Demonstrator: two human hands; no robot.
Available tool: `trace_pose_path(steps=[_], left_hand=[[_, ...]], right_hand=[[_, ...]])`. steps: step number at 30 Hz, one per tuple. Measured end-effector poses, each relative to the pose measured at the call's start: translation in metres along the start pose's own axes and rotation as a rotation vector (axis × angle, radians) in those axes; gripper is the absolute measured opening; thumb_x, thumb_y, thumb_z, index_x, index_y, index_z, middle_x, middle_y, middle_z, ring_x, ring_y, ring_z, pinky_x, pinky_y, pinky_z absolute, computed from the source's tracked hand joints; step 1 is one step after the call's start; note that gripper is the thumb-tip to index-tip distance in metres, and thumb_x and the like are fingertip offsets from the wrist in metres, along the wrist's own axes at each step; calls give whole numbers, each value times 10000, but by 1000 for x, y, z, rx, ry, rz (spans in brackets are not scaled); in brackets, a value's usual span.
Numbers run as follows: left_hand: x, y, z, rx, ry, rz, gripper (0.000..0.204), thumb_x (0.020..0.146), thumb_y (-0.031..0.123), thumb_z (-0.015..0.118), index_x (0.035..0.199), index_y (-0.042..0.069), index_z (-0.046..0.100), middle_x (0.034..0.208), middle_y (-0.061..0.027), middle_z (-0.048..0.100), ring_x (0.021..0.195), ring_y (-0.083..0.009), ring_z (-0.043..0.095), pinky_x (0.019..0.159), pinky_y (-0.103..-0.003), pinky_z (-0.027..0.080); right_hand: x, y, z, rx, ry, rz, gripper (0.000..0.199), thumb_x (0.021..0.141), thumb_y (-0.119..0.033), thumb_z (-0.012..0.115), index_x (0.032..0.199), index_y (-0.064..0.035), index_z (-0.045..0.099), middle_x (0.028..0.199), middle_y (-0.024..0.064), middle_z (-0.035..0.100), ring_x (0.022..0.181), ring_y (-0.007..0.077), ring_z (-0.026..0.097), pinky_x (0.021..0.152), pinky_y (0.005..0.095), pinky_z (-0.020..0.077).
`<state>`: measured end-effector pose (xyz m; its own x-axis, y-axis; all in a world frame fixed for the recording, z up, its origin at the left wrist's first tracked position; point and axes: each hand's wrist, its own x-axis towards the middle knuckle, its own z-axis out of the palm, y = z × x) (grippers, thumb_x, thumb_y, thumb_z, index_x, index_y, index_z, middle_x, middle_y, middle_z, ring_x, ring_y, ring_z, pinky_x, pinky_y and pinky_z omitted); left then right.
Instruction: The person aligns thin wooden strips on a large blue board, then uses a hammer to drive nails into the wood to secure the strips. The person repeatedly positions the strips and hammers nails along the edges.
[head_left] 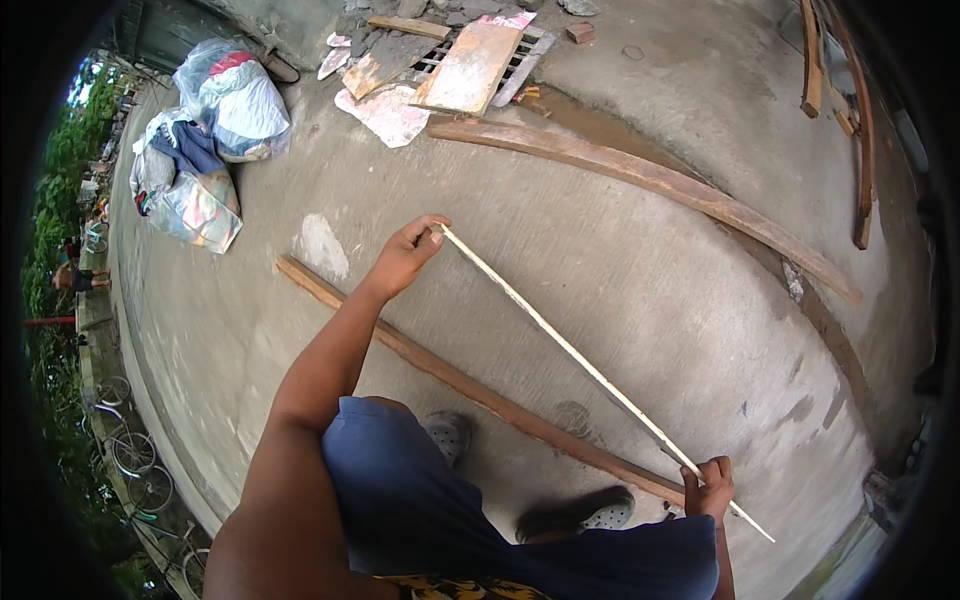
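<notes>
Over concrete floor (620,260), both hands gripping thin pale stick (560,340): left hand (405,255) pinching far tip, right hand (708,490) fisting near end, above brown plank (480,395). Prob light, springy, snaps easily; holding both ends is steadying it.

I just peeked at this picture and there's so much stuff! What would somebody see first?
First comes the long thin pale stick, stretched slantwise across the middle between the person's left hand and right hand. Just beneath it a long brown wooden plank lies on the grey concrete floor. At the upper left sits a heap of plastic bags stuffed with cloth.
</notes>
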<state>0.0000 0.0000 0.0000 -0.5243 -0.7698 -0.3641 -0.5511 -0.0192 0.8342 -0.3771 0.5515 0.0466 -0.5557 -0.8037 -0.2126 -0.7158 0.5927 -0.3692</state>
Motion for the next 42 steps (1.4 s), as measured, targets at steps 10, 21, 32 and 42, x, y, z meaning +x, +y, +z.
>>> trace_pose_path(steps=[10, 21, 32, 42], left_hand=[[8, -5, 0, -83, -35, 40, 220, 1100, 318, 662, 1204, 124, 678, 927, 65, 523, 879, -74, 456, 830, -259, 417], [14, -1, 7, -78, -4, -29, 337, 1079, 341, 698, 1338, 127, 675, 993, 29, 633, 944, -77, 539, 857, -265, 463], [23, -11, 17, -151, -120, -49, 342, 1038, 211, 769, 1312, 30, 673, 1027, 4, 684, 951, -82, 565, 852, -291, 511], [-5, -31, 36, 210, 7, -104, 837, 966, 600, 760, 1526, 17, 542, 1008, -55, 641, 929, -160, 578, 832, -320, 506]], right_hand=[[7, -11, 0, -24, -16, 1, 301, 789, -102, 890, 925, -67, 624, 992, 148, 657, 865, 410, 687, 719, 515, 545], [28, -10, -10, -74, -182, -39, 228, 914, -181, 820, 1027, -38, 683, 984, 181, 720, 875, 445, 713, 749, 521, 565], [34, -20, -19, -33, -195, -69, 206, 941, -192, 792, 1073, -55, 711, 1002, 167, 734, 888, 428, 720, 763, 509, 565], [37, -21, -31, -56, -197, -103, 194, 919, -170, 805, 1048, -48, 727, 1003, 147, 745, 881, 397, 733, 750, 474, 579]])
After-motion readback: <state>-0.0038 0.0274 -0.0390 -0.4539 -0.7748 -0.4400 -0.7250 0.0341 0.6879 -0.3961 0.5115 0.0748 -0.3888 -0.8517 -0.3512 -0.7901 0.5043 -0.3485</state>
